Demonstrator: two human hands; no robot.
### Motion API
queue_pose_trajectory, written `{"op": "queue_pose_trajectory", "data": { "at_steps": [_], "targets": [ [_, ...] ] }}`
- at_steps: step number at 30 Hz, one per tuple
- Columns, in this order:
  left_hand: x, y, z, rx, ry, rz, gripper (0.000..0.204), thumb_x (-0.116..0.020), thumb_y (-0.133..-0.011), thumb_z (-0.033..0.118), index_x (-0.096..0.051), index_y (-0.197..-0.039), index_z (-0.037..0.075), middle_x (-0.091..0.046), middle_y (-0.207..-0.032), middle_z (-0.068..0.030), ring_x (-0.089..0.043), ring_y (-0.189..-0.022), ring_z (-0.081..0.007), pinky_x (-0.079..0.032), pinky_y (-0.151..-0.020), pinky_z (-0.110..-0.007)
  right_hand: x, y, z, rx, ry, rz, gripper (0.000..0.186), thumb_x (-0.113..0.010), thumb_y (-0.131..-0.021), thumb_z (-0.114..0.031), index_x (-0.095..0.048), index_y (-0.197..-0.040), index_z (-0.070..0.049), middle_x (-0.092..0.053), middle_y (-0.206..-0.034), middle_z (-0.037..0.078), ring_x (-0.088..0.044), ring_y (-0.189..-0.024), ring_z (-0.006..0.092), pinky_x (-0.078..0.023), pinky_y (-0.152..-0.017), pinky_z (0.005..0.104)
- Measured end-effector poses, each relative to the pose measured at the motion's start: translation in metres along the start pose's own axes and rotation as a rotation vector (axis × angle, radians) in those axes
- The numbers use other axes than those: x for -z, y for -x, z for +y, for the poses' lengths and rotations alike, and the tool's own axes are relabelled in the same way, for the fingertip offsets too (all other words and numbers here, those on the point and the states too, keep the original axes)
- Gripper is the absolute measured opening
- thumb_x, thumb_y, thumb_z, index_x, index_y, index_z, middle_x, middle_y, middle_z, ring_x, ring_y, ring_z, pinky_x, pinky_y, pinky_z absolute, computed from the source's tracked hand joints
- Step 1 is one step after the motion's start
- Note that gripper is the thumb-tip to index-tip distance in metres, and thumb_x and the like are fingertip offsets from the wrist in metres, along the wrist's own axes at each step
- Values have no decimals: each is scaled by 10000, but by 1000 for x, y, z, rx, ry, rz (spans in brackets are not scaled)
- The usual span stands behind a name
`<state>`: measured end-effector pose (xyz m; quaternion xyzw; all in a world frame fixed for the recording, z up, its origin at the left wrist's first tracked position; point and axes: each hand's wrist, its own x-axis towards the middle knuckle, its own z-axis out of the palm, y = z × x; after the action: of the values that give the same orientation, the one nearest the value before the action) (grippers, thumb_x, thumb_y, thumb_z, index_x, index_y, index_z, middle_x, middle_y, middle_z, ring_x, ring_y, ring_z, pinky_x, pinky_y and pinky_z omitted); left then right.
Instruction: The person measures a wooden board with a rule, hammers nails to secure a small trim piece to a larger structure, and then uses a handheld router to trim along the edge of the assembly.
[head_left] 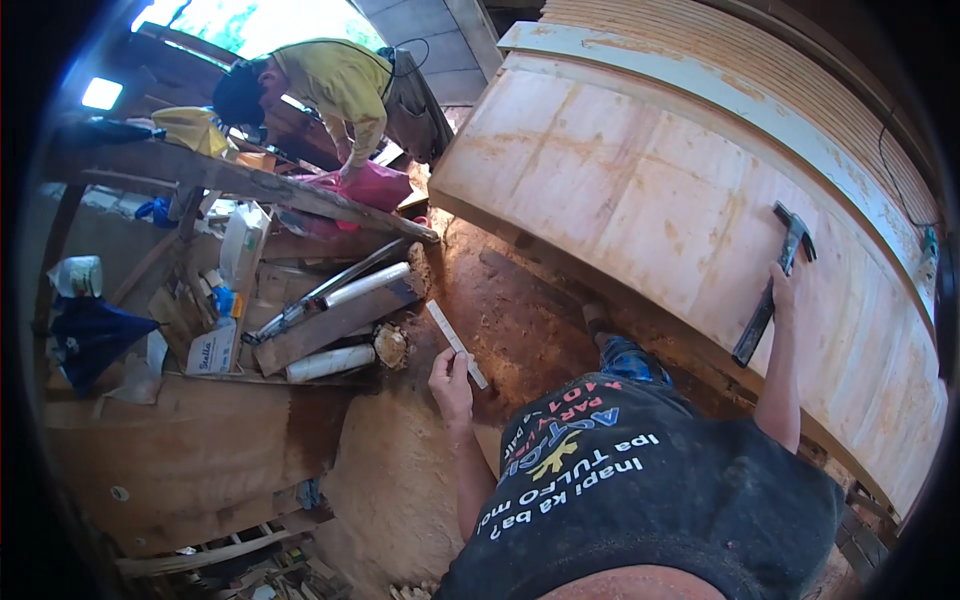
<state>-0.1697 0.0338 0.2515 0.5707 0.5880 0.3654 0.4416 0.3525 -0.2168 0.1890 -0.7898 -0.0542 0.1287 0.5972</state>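
Observation:
My left hand (452, 384) pinches a thin, flat white strip (440, 322) near its lower end, thumb and fingers pressed together. The strip slants up and left over the brown floor; whether it bears markings is too small to tell. At the right, my right hand (783, 292) is wrapped around the dark handle of a claw hammer (757, 322). Its metal head points up and away, over a large pale wooden panel (640, 190). From this view I cannot tell whether the hammer touches the panel.
Left of me, a bench (330, 340) carries white rolls, planks and a long metal tool. Beyond a wooden rail (250, 180), a person in a yellow shirt (340, 85) bends over a pink sack (365, 190). Wood scraps (280, 570) lie at lower left.

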Motion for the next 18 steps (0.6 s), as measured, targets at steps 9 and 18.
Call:
{"op": "queue_pose_trajectory", "data": {
  "at_steps": [9, 18],
  "targets": [
    [-77, -177, 109, -258, -365, -196, 217, -658, -859, 131, -655, -1007, -28, -672, -863, -56, -602, -785, -108, -488, -749, -261, -151, -11, -44, -83, -80, -271, 567, -642, -791, -143, -445, -1316, -52, -532, -731, 36, -539, -511, 123, -472, -435, 273],
    [-207, -317, 169, -464, -452, -362, 169, -663, -850, 99, -656, -953, -34, -666, -850, -113, -634, -714, -148, -515, -666, -279, -239, -48, -138, -186, 347, -766, 512, -695, -732, -113, -545, -1210, -9, -645, -820, 140, -641, -747, 222, -503, -718, 339]
  ]
}}
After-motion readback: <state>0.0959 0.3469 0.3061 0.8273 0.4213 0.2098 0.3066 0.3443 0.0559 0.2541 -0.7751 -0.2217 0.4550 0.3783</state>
